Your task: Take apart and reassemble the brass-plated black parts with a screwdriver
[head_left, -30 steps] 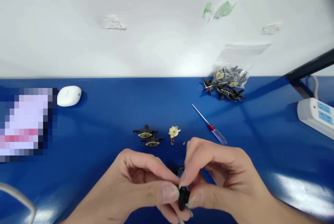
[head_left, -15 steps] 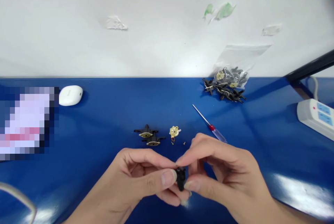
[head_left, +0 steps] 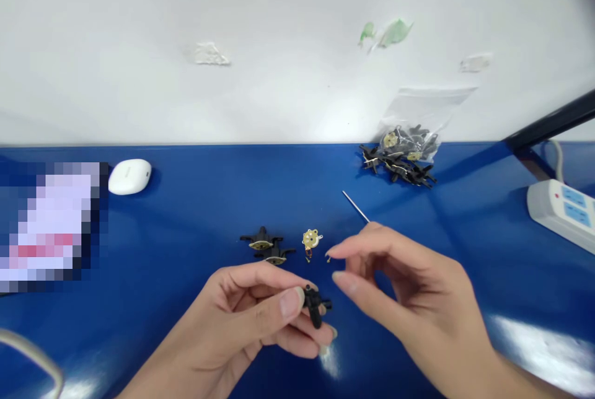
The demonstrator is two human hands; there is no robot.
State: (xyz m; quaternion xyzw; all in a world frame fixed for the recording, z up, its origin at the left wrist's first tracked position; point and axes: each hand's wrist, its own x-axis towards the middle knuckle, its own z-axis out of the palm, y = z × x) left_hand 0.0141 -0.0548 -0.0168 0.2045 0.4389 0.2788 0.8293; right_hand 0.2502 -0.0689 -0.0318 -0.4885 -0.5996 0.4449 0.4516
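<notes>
Between its thumb and fingers, my left hand (head_left: pixel 260 318) grips a small black plastic part (head_left: pixel 315 305). My right hand (head_left: pixel 409 300) is just to the right with thumb and index finger apart, touching nothing visible. Its index fingertip is beside a tiny screw (head_left: pixel 328 259) on the table. Left of that screw is a round yellowish plate (head_left: pixel 311 238) with small lugs, with another tiny screw (head_left: pixel 308 259) below it. Two black parts with yellowish plates (head_left: pixel 261 239) stand behind my left hand. A screwdriver's metal shaft (head_left: pixel 356 206) shows behind my right hand, which hides its handle.
On the blue table (head_left: pixel 195 201), a white case (head_left: pixel 130 176) and a blurred-out flat object (head_left: pixel 56 219) lie left. Several black parts (head_left: pixel 404 170) and a clear bag (head_left: pixel 418 114) are at the back right. A power strip (head_left: pixel 564 210) sits far right; a cable (head_left: pixel 37 355) crosses the lower left.
My right hand has let go of the black part and moved up and right, its thumb and index finger now apart. It now covers the screwdriver's handle. The black part has turned in my left hand.
</notes>
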